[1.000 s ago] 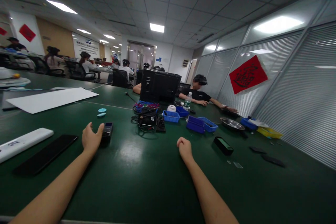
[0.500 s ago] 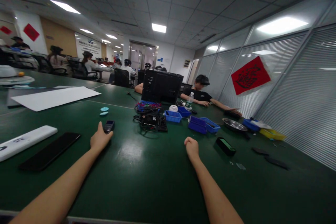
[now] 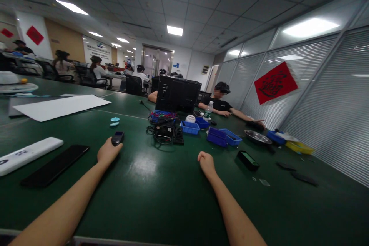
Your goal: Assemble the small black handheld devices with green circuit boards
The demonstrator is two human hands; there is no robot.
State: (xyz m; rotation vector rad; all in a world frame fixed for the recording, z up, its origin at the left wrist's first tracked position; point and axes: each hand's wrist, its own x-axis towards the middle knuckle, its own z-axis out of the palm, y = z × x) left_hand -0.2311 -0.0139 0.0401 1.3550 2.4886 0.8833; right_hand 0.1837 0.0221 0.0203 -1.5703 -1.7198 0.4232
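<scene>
My left hand [image 3: 108,152] is wrapped round a small dark handheld device [image 3: 118,138], low over the green table [image 3: 155,207]. The device has a small screen at its far end, and its lower part is hidden by my fingers. Just beyond it lie two light-blue oval pieces [image 3: 114,122]. To the right, my right hand [image 3: 206,163] is curled into a fist at the table surface; whatever it may hold is hidden. An open black box with a green inside [image 3: 248,160] lies to the right of that fist.
A white long case [image 3: 31,155] and a black slab [image 3: 56,165] lie at left, below white paper [image 3: 62,107]. Ahead are a cable-wrapped black device [image 3: 164,132], blue bins [image 3: 217,137], a monitor [image 3: 178,94] and a bottle [image 3: 208,111]. Another person [image 3: 221,102] sits across the table.
My left hand has shifted slightly left, and the device now tilts so that more of its screen shows. My right fist has moved a little to the left.
</scene>
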